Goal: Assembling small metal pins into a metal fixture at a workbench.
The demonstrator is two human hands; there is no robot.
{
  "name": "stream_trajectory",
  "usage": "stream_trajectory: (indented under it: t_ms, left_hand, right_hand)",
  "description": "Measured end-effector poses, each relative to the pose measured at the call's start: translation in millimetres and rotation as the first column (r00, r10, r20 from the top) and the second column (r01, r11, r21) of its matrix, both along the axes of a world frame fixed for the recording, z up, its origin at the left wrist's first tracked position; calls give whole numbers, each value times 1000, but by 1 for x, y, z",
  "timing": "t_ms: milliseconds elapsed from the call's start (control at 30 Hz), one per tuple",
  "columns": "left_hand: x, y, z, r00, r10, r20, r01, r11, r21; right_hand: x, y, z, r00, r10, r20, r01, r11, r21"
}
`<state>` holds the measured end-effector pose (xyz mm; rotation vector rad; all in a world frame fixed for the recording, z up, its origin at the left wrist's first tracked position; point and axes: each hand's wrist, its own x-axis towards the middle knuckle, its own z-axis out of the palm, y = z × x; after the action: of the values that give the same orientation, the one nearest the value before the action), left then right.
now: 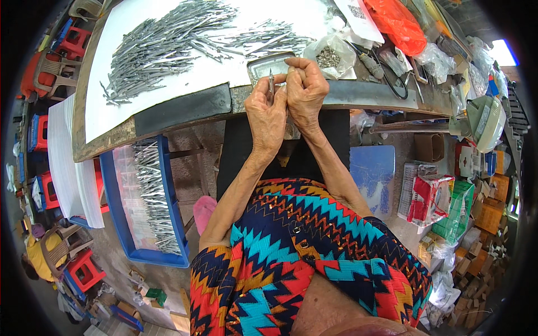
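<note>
Both my hands meet above the front edge of the workbench. My left hand [266, 120] is closed around a slim metal piece [271, 87], whose narrow tip points up between thumb and fingers. Pressed against it, my right hand [306, 92] has its fingers curled in a pinch; what they hold is too small to name. Just beyond the hands lies a shallow metal tray [259, 68], partly covered by them. A clear plastic bag [343, 56] with small metal parts sits right of it. Farther back, a large pile of thin grey metal strips [159, 50] spreads over a white sheet [106, 120].
Dark plates [185, 109] line the bench's front edge. A blue crate [178, 224] of similar strips stands below left. An orange-red plastic bag [395, 25], a black cable [402, 89] and a lamp-like fixture [486, 123] crowd the right. Red stools [85, 271] stand at left.
</note>
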<state>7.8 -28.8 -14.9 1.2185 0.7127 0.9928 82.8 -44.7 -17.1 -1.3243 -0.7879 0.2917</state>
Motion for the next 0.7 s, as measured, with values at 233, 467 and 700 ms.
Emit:
stream_trajectory:
  t_ms: [233,467,700]
  left_hand:
    - [-4,20,9,991,-128,37,131,983,-131]
    - [17,88,6,950,-82,-302,153,964,218]
    - [53,109,5,618,278,-735,252,816,521]
  right_hand:
    - [10,-2,-10,999,35,4,-34,995,-98]
    - [12,-12,-4,996,82,-30,-85,990,-112]
    - [18,-17,-13,992,69,108,-46,979,-197]
